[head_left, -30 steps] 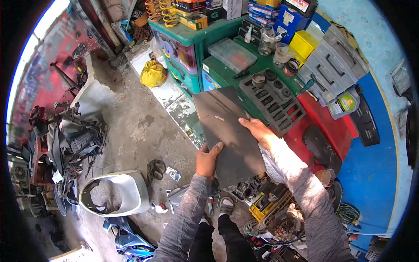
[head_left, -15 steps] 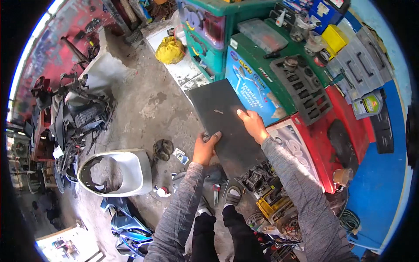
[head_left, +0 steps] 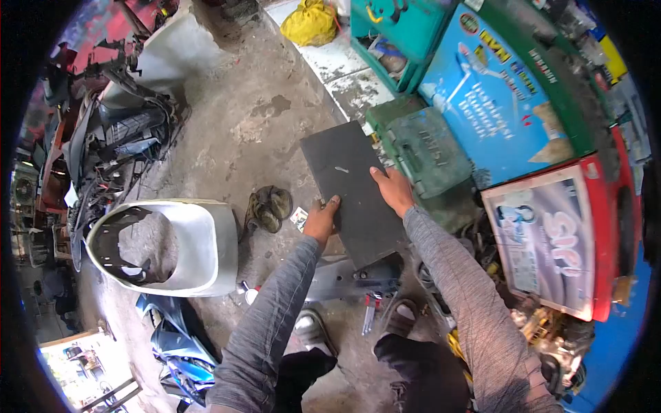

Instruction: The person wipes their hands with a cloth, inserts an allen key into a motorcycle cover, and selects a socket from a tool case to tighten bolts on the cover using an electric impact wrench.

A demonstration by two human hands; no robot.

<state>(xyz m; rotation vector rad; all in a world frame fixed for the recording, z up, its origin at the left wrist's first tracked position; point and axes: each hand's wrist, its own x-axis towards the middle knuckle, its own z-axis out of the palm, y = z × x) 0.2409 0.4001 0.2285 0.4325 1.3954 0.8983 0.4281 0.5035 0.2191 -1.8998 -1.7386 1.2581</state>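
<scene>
A flat black rectangular panel (head_left: 356, 206) with a small pale mark is held out before me above the floor. My left hand (head_left: 321, 219) grips its left edge, thumb on top and the other fingers mostly hidden underneath. On the opposite edge, my right hand (head_left: 393, 191) is closed with its thumb over the upper face. A green plastic tool case (head_left: 430, 151) lies just beyond my right hand. Under the near end of the panel, a dark grey elongated part (head_left: 351, 275) rests on the floor by my feet.
To the left lies a white motorcycle body shell (head_left: 224, 244), with blue fairing pieces (head_left: 182, 351) below it. Dark shoes (head_left: 268, 208) sit on the concrete floor. Along the right stand a blue-and-green box (head_left: 475, 103) and a red box (head_left: 606, 227). A yellow bag (head_left: 308, 22) is at the back.
My view has shifted downward and toward the floor, bringing the green tool case and the grey part into plainer sight. Both hands keep hold of the black panel.
</scene>
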